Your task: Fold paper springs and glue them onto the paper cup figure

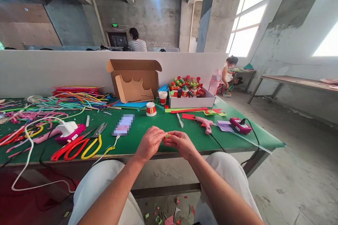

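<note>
The left hand point(150, 144) and right hand point(180, 142) are pinching a small green piece point(166, 135) between their fingers near the desk's point(137, 145) front edge

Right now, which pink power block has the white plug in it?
The left power block, near the scissors, holds the white plug; the right one has a black plug.

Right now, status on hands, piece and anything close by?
Left hand and right hand meet at fingertips, small green piece between. Paper cup ahead on the table. Pink glue gun off right, cord trailing to table edge.
</note>
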Demonstrator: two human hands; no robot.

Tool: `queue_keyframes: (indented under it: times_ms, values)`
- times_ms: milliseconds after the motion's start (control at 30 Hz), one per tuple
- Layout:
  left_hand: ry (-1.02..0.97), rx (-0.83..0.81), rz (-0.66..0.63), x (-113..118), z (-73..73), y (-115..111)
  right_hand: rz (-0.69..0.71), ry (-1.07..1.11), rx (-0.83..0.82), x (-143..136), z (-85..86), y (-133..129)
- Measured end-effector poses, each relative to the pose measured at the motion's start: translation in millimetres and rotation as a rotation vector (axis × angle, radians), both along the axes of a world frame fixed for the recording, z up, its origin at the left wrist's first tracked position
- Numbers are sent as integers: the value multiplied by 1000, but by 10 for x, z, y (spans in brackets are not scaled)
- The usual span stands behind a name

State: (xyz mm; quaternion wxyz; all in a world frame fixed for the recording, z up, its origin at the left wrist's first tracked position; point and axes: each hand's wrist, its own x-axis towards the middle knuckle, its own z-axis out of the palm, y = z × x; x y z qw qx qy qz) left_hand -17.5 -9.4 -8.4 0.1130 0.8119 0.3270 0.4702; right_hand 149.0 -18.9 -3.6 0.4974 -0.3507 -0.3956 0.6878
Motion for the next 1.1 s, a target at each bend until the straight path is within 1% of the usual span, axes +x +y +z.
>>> queue_keyframes:
  times_ms: [200, 267, 300, 333, 400, 533, 633, 700, 800, 967, 1033, 1100]
  values:
    - [95, 186, 36, 3, 3, -14, 5, -2, 3, 12, -3, 12]
    - [66, 203, 27, 13, 8, -28, 8, -11, 9, 12, -5, 13]
    - [34, 182, 13, 15, 12, -33, 8, -15, 9, 11, -4, 14]
    - [-6, 140, -3, 15, 17, -36, 7, -18, 8, 10, -2, 15]
    - [-113, 6, -12, 7, 28, -32, -10, -15, 5, 4, 5, 20]
    - [-323, -329, 67, 7, 40, -6, -91, 22, 21, -16, 3, 37]
    - [-384, -500, 83, 55, 29, 1, -151, 36, 68, -48, -27, 45]
    - [-401, -557, 69, 98, 15, -3, -174, 25, 104, -78, -55, 44]
    - [-436, -589, 50, 139, 0, -7, -178, -17, 161, -117, -89, 38]
    - [-475, -650, 66, 128, 7, 0, -181, -154, 292, -106, -92, 43]
    - [-489, -700, 44, 118, 24, -6, -132, -212, 322, -79, -75, 46]
    - [-510, -756, 11, 113, 49, -21, -56, -224, 310, -50, -51, 44]
